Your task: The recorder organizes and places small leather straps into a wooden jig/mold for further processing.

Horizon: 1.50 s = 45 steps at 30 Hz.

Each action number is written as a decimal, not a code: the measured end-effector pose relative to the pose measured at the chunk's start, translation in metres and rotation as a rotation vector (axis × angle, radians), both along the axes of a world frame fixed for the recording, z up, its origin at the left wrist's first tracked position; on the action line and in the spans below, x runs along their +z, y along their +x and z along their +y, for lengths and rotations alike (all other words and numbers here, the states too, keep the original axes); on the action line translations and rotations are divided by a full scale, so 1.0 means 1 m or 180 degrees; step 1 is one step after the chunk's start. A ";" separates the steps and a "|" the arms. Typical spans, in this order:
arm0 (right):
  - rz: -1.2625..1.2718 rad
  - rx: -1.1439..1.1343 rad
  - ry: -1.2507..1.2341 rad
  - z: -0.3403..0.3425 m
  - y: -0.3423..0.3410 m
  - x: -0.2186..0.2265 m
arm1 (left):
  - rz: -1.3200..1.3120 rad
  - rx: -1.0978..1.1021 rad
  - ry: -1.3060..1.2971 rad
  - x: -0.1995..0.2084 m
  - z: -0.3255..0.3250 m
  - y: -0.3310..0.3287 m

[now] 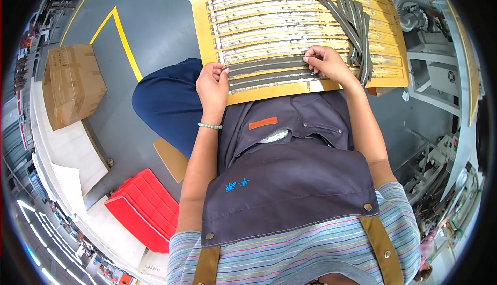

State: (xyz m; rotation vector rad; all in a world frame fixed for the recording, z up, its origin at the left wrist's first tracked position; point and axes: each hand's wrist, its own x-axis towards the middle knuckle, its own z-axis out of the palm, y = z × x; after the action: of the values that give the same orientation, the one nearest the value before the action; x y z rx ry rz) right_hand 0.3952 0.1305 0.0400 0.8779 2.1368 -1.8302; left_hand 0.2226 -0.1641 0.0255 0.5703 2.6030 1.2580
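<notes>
A yellow board (205, 42) with long parallel slots lies in front of me, over my lap. Along one of its lower slots runs a dark grey strip (266, 65), nearly straight. My left hand (211, 84) pinches the strip's left end at the board's left side. Toward its right end, my right hand (329, 65) has thumb and fingers closed on the same strip. A second grey strip (269, 80) lies in the slot just nearer to me. A loose bundle of similar grey strips (357, 31) rests across the board's right part, beyond my right hand.
On the left are a brown cardboard box (72, 83) and a red plastic crate (147, 210). A brown cardboard piece (171, 160) lies near my leg. At the right stands a grey metal frame (435, 62) with a flexible hose (409, 5). Yellow lines mark the grey floor.
</notes>
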 end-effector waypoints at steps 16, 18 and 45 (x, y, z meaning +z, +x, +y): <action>-0.0010 -0.0253 0.0153 -0.008 -0.003 -0.003 | 0.0026 0.0194 -0.0071 0.000 0.002 -0.002; 0.0068 -0.0262 0.0277 -0.010 -0.003 -0.006 | 0.0037 0.0129 -0.0176 0.002 0.002 -0.002; 0.0344 -0.0292 0.2066 -0.029 -0.001 -0.011 | 0.0809 -0.0131 -0.1218 -0.025 0.004 0.006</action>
State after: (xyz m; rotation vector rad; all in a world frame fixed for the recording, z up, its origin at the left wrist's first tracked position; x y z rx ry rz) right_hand 0.3942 0.1013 0.0293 1.0217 2.8627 -1.2312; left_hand 0.2286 -0.1598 0.0008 0.7417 2.9143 0.6808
